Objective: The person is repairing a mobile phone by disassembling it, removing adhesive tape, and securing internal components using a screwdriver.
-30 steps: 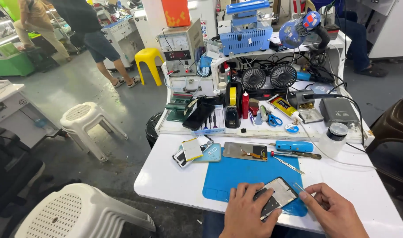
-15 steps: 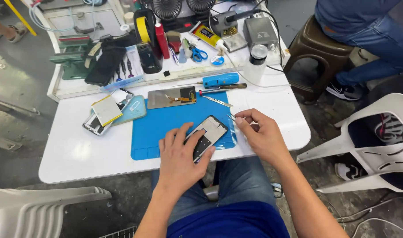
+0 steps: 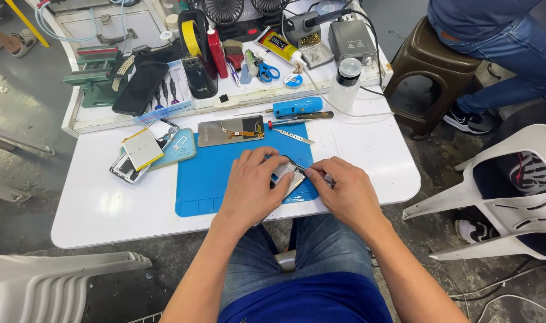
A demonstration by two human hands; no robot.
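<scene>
A white tabletop (image 3: pixel 93 203) carries a blue mat (image 3: pixel 207 173). On its near edge lies the opened phone (image 3: pixel 288 174), long axis slanting up-left. The left hand (image 3: pixel 252 188) pins it; the right hand (image 3: pixel 344 191) pinches a thin tool (barely visible). A slip could gouge the board.

The tabletop (image 3: pixel 93 209) is smooth white laminate with a dull sheen. The blue mat (image 3: pixel 207 179) looks matt and rubbery. The phone (image 3: pixel 288 173) shows grey metal. The scissors (image 3: pixel 267 72) have glossy blue plastic handles.
</scene>
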